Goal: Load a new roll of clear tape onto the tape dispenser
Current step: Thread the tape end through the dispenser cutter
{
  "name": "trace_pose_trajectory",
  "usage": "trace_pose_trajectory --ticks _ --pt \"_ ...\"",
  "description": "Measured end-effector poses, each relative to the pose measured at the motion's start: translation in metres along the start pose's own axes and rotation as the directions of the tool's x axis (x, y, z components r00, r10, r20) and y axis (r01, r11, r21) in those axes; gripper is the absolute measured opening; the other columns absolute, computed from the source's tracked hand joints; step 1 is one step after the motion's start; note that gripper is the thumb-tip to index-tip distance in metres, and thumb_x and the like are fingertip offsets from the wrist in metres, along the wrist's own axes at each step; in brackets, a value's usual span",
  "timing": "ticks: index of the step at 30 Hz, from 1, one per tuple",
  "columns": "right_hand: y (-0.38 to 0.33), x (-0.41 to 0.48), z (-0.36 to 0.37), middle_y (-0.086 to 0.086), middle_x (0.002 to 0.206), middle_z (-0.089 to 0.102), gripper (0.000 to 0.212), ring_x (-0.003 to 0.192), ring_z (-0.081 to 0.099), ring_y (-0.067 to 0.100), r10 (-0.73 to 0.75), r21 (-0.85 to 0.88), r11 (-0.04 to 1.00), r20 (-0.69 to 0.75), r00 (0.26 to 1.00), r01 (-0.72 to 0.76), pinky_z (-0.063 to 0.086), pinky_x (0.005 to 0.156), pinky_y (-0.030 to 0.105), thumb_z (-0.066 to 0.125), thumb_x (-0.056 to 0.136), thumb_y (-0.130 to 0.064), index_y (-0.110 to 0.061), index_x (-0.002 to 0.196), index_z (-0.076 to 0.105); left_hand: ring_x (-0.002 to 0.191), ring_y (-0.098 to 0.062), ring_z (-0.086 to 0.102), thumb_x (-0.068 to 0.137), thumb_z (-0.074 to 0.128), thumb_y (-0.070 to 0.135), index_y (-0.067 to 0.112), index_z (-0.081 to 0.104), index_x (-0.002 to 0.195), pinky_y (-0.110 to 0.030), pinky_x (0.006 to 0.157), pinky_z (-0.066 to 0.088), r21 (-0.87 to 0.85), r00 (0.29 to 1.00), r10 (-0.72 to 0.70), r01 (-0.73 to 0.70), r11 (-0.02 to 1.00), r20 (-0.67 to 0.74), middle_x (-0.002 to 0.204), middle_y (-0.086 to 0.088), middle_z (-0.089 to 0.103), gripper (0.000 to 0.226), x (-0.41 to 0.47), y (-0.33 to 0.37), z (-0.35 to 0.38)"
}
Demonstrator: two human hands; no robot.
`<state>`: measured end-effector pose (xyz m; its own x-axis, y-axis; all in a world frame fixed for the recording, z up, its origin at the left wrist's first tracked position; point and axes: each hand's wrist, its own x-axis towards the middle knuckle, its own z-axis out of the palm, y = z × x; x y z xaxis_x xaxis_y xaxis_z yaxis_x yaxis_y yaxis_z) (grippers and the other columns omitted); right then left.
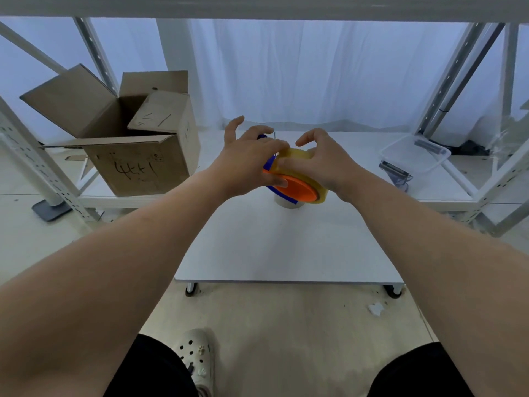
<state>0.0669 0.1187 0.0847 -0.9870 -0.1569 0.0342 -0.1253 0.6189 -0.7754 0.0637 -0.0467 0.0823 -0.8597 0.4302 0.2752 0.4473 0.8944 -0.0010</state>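
You are holding both hands together above the far half of the white tabletop (pixel 286 247), roughly midway between its left and right edges. Your left hand (pixel 246 164) is gripping the tape dispenser (pixel 294 187), whose orange round hub is facing you and whose blue body is showing beside and under your palm; your thumb is pressing on the orange rim, while your index finger is sticking up free toward the far edge. Your right hand (pixel 323 164) is wrapping its grip around the yellowish clear tape roll (pixel 297 156), which is sitting around the orange hub, tilted, with its lower edge showing to the right below the hub. Your right fingers are curling over the top of the roll, and your right thumb is hidden, so how tightly the grip is closing cannot be told exactly. Both hands are touching each other over the roll.

Directly beneath the dispenser a second, pale roll (pixel 289 202) is resting flat on the tabletop, mostly hidden by what you are holding.

Beyond the far left corner, an open cardboard box (pixel 134 156) with handwriting on its side is standing on a low shelf of the metal rack. Beyond the far right corner, a clear plastic tub (pixel 415 153) is lying on the same shelf.
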Motion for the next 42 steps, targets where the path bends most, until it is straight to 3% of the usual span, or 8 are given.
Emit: trace_pose_trajectory --ticks 4,9,13,17,24,28,38,42 --pt "-0.001 -0.003 0.0 -0.002 0.11 0.058 0.062 0.103 0.057 0.024 -0.005 -0.041 0.999 0.067 0.998 0.008 0.05 0.093 0.044 0.074 0.067 -0.054 -0.034 0.113 0.038 0.133 -0.015 0.035 0.075 0.065 0.058 0.029 0.051 0.124 -0.048 0.114 -0.003 -0.032 0.999 0.017 -0.015 0.999 0.047 0.128 0.005 0.056 0.059 -0.002 -0.001 -0.002" --pt "-0.001 -0.009 -0.006 -0.001 0.107 0.056 0.054 0.082 0.056 0.012 -0.034 0.011 0.999 0.15 0.988 0.033 0.045 0.062 0.018 0.07 0.081 -0.036 -0.025 0.125 0.041 0.128 -0.018 0.036 0.073 0.067 0.057 0.028 0.051 0.126 -0.044 0.111 0.012 -0.093 0.997 0.027 -0.02 0.995 0.072 0.126 0.005 0.056 0.063 -0.004 0.001 -0.001" --pt "0.0 -0.009 -0.004 -0.004 0.103 0.063 0.036 0.099 0.058 0.021 0.004 0.005 1.0 0.134 0.991 -0.005 0.05 0.083 0.034 0.061 0.081 -0.039 -0.032 0.114 0.047 0.122 -0.018 0.037 0.074 0.068 0.055 0.027 0.05 0.129 -0.04 0.103 0.022 -0.116 0.997 0.047 -0.039 0.993 0.069 0.124 0.006 0.057 0.064 -0.004 0.001 0.0" --pt "-0.001 -0.01 -0.001 -0.003 0.102 0.065 0.039 0.102 0.058 0.026 0.005 -0.071 0.997 0.134 0.991 0.004 0.043 0.099 0.052 0.05 0.069 -0.044 -0.035 0.106 0.047 0.117 -0.018 0.042 0.075 0.066 0.057 0.026 0.05 0.129 -0.04 0.099 0.029 -0.064 0.994 0.068 -0.063 0.996 0.085 0.12 0.005 0.058 0.064 -0.003 0.003 0.002" --pt "0.002 -0.006 -0.003 0.008 0.119 0.056 0.043 0.105 0.052 0.024 0.068 -0.061 0.996 0.184 0.981 -0.058 0.044 0.081 0.032 0.059 0.085 -0.022 -0.019 0.125 0.046 0.11 -0.02 0.047 0.076 0.061 0.06 0.026 0.053 0.124 -0.038 0.092 0.031 0.137 0.981 0.177 -0.186 0.973 0.077 0.116 0.006 0.06 0.059 -0.003 0.007 0.006" --pt "0.003 -0.008 -0.004 0.006 0.122 0.053 0.041 0.108 0.049 0.023 0.12 0.086 0.987 0.191 0.974 -0.138 0.044 0.084 0.032 0.056 0.085 -0.019 -0.022 0.125 0.049 0.112 -0.02 0.046 0.076 0.062 0.059 0.026 0.052 0.126 -0.037 0.094 0.03 0.098 0.98 0.189 -0.195 0.976 0.064 0.118 0.006 0.059 0.061 -0.005 0.005 0.002" --pt "-0.004 -0.01 0.005 0.001 0.105 0.054 0.053 0.103 0.049 0.022 0.114 0.173 0.974 0.198 0.974 -0.149 0.045 0.082 0.032 0.052 0.084 -0.007 -0.022 0.132 0.035 0.115 -0.021 0.045 0.073 0.063 0.063 0.028 0.052 0.127 -0.034 0.095 0.027 0.043 0.981 0.19 -0.192 0.98 0.046 0.121 0.006 0.059 0.066 -0.013 -0.011 -0.001" --pt "-0.009 -0.013 0.008 0.0 0.11 0.054 0.05 0.1 0.051 0.02 0.106 0.14 0.981 0.196 0.975 -0.135 0.045 0.079 0.03 0.058 0.087 -0.019 -0.024 0.13 0.034 0.116 -0.02 0.045 0.073 0.063 0.063 0.027 0.051 0.128 -0.034 0.096 0.028 0.031 0.98 0.19 -0.192 0.981 0.067 0.121 0.005 0.059 0.067 -0.015 -0.011 -0.004"
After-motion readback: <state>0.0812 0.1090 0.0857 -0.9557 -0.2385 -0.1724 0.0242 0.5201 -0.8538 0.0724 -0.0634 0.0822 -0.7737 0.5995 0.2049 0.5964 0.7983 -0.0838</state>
